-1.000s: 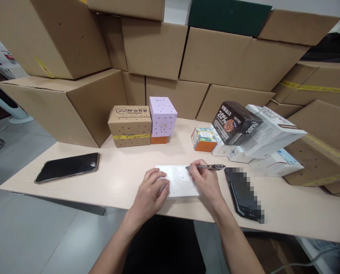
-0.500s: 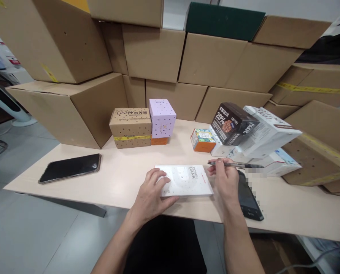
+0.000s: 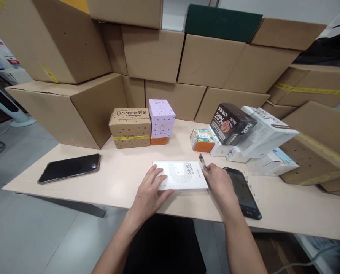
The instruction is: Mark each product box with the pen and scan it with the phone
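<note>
A flat white power bank box (image 3: 184, 177) lies on the table in front of me, its grey lettering facing up. My left hand (image 3: 150, 186) grips its left end, fingers on top and thumb along the near edge. At the box's right end, my right hand (image 3: 221, 186) is closed around a pen (image 3: 202, 161), whose visible end points away from me. The rest of the pen is hidden by that hand. Just right of my right wrist lies a dark handheld device (image 3: 245, 196).
A black phone (image 3: 70, 168) lies on the left. Behind stand a brown printed carton (image 3: 130, 129), a lilac box (image 3: 162, 118), a small orange box (image 3: 202, 140) and a black box (image 3: 229, 123) on white boxes. Large cardboard boxes (image 3: 153, 53) wall off the back.
My right hand has moved left to the box's right end, and the pen has swung from lying sideways to pointing away from me. The box has shifted slightly left and away.
</note>
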A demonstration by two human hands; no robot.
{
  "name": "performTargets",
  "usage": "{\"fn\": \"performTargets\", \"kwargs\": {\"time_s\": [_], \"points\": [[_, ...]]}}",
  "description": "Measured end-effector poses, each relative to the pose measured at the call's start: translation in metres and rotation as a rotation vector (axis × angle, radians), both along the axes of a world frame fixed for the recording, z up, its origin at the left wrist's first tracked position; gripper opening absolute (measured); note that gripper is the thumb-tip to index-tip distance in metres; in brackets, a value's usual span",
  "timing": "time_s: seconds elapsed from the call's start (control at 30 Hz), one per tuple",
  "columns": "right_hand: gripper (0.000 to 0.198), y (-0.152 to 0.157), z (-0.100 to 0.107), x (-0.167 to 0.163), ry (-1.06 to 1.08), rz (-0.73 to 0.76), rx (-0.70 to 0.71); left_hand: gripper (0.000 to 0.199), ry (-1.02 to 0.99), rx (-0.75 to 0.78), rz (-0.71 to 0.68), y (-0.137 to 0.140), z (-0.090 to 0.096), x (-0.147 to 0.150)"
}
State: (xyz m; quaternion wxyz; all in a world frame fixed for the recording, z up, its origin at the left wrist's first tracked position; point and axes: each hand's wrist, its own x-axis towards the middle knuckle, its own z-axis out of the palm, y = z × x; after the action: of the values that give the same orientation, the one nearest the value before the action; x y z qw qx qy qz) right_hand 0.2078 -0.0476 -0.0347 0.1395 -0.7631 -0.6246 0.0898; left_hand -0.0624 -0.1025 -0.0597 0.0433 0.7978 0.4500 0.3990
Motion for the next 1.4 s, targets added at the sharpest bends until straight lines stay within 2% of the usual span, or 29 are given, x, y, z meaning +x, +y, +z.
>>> {"fn": "performTargets", "kwargs": {"time_s": [0.17,0.3,0.37,0.4,0.5,0.63,0.73,0.9,1.0,1.17,1.27,1.4], "points": [[0.037,-0.010,0.003,-0.003,-0.048,-0.029,0.064,0.028,-0.013,0.028,0.021,0.001,-0.003,0.000],[0.053,-0.048,0.004,0.004,-0.102,-0.117,0.289,0.030,-0.008,0.044,0.020,0.001,-0.003,-0.001],[0.070,-0.070,-0.001,0.014,-0.163,-0.215,0.396,0.033,-0.012,0.041,0.014,0.001,-0.003,-0.001],[0.079,-0.080,-0.005,0.021,-0.182,-0.271,0.404,0.034,-0.016,0.040,0.012,0.000,-0.002,-0.001],[0.099,-0.099,-0.016,0.037,-0.176,-0.394,0.276,0.035,-0.019,0.036,0.015,-0.001,0.000,-0.001],[0.100,-0.099,-0.024,0.044,-0.139,-0.408,0.094,0.032,0.006,0.049,0.022,-0.002,0.001,0.000],[0.090,-0.094,-0.024,0.038,-0.131,-0.421,0.069,0.031,0.007,0.055,0.021,-0.002,0.001,0.000],[0.084,-0.093,-0.027,0.031,-0.100,-0.472,0.146,0.029,0.036,0.064,0.028,-0.002,0.001,0.000],[0.086,-0.094,-0.031,0.027,-0.041,-0.439,0.257,0.029,0.042,0.075,0.040,-0.002,0.002,0.000],[0.084,-0.099,-0.028,0.000,0.088,-0.195,0.561,0.027,0.044,0.138,0.067,-0.006,0.004,0.005],[0.080,-0.102,-0.020,-0.028,0.120,-0.075,0.642,0.030,0.027,0.197,0.082,-0.011,0.005,0.016],[0.078,-0.099,-0.018,-0.060,0.152,0.051,0.678,0.039,-0.019,0.214,0.073,-0.013,0.004,0.036]]}}
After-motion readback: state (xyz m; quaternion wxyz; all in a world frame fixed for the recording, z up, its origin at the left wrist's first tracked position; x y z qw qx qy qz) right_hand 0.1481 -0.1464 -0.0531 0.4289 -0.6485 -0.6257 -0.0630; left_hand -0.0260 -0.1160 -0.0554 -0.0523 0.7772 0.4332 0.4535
